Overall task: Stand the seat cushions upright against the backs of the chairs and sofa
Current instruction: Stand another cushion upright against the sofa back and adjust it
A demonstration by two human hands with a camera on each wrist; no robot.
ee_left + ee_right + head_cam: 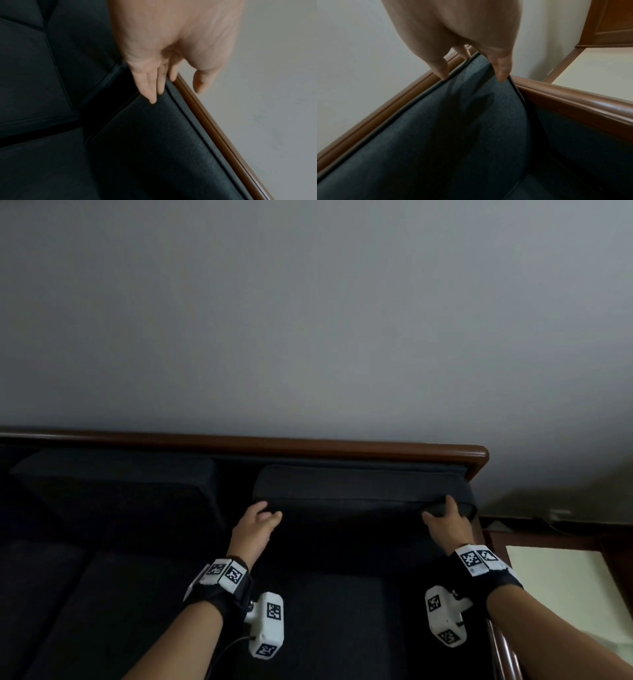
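Note:
A dark seat cushion (359,484) (145,142) (453,128) stands upright at the sofa's right end, leaning on the back under the brown wooden rail (308,445) (214,132) (376,117). My left hand (263,515) (175,89) lies with straight fingers on its top left corner, thumb off the cushion. My right hand (442,513) (472,75) pinches the top right corner between thumb and fingers. A second dark cushion (113,484) stands upright against the back to the left.
Dark seat cushions (85,604) lie flat at the lower left. A wooden armrest (503,652) (573,97) closes the sofa's right end. Beyond it stands a wooden side table (565,577) (607,27). A plain pale wall (308,320) rises behind the rail.

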